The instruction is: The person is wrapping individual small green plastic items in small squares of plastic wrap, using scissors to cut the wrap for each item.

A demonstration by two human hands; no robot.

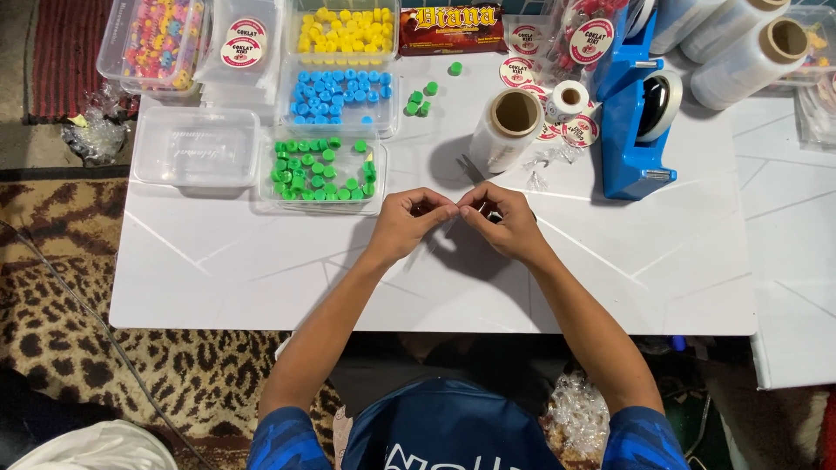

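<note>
My left hand point(409, 222) and my right hand point(505, 222) meet fingertip to fingertip over the middle of the white table point(218, 261). Both pinch something small and clear between them; I cannot make out what it is. Just behind the hands stands a roll of clear plastic wrap point(507, 129). A clear tray of green caps point(320, 170) lies to the left of my left hand.
Clear trays of blue caps point(341, 94) and yellow caps point(344, 30) sit behind the green one, with an empty clear tray point(193, 146) at their left. A few loose green caps point(420, 100), round stickers point(579, 130), a blue tape dispenser point(631, 113) and large wrap rolls point(749, 57) stand at the back right.
</note>
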